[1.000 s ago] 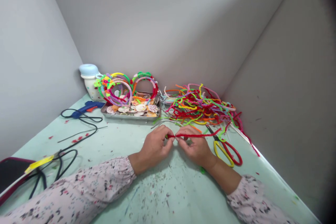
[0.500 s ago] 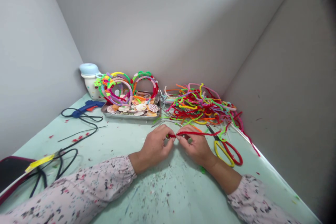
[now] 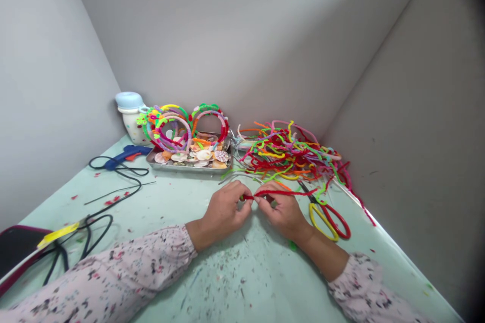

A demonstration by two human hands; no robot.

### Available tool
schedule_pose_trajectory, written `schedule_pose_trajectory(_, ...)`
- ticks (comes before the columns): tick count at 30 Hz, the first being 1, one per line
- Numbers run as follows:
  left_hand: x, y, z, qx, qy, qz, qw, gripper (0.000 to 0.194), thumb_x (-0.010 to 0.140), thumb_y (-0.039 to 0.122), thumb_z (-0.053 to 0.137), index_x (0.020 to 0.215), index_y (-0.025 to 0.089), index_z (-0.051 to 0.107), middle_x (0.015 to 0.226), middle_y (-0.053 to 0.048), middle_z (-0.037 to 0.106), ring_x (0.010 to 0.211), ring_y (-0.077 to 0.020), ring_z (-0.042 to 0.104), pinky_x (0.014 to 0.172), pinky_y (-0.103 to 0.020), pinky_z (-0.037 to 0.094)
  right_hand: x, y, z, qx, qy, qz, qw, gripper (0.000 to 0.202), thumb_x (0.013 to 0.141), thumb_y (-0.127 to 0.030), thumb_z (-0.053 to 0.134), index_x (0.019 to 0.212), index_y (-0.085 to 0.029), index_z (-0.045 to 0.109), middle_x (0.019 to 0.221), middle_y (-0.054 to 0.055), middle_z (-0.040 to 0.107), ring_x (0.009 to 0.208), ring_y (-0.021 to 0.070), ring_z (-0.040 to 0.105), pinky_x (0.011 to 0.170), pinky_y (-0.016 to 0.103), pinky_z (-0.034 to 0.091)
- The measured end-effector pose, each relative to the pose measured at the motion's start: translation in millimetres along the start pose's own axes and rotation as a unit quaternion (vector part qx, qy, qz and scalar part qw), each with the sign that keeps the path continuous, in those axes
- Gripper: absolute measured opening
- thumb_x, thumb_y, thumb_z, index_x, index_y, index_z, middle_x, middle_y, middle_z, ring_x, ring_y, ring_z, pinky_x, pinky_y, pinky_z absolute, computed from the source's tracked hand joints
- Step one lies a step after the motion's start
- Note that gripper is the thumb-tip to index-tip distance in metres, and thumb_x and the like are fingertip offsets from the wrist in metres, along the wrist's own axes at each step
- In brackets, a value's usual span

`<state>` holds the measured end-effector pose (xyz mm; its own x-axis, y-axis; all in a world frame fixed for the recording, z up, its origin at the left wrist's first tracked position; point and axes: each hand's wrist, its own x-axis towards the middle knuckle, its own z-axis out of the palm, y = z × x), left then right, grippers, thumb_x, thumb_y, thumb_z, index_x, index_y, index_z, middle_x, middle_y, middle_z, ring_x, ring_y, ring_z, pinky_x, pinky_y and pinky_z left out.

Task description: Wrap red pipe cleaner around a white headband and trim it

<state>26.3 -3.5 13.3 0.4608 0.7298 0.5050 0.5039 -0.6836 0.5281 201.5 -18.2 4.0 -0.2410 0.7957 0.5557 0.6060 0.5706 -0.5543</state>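
A red pipe cleaner (image 3: 290,193) stretches between my hands above the middle of the table. My left hand (image 3: 227,211) pinches it between thumb and fingertips, and a short red piece shows at that grip. Close beside it, my right hand (image 3: 282,212) also pinches the pipe cleaner, whose long end runs out to the right over the blades of the scissors (image 3: 329,219). The scissors, with one yellow and one red handle loop, lie just right of my right hand. Whether the red strand wraps around something at my fingertips is too small to tell.
Behind my hands stands a metal tray (image 3: 189,169) of seashells with colourful wrapped hoops (image 3: 172,131). A heap of pipe cleaners (image 3: 291,151) lies to its right. At left are a blue glue gun (image 3: 127,155), a black cable (image 3: 129,197) and a white cup (image 3: 132,118) with a blue lid.
The free end of the red pipe cleaner has shifted very slightly. Both hands keep the same pinch in nearly the same place.
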Motion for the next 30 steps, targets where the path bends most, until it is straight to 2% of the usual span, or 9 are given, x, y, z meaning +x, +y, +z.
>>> schedule_pose_trajectory(19,-1.2,-3.5,1.7,-0.001,-0.005,0.005,1.0,0.006,0.08,0.019,0.051,0.084,0.017,0.056,0.077,-0.002,0.055,0.071,-0.014,0.05,0.062,-0.025,0.036,0.2,-1.1,0.3,0.007,0.002,0.013,1.0,0.011,0.082,-0.018,0.054,0.08,-0.019,0.065,0.078,0.004,0.064,0.077,0.0182,0.06,0.071,0.03,0.047)
schedule_pose_trajectory(30,-1.7,-1.9,1.5,-0.003,-0.01,-0.009,1.0,0.005,0.08,0.019,0.052,0.082,0.018,0.056,0.077,-0.002,0.056,0.071,-0.0142,0.051,0.061,-0.025,0.037,1.4,-1.2,-2.8,0.035,-0.006,-0.009,0.999,0.012,0.084,-0.022,0.054,0.083,-0.019,0.066,0.08,0.005,0.065,0.075,0.0171,0.06,0.064,0.028,0.048)
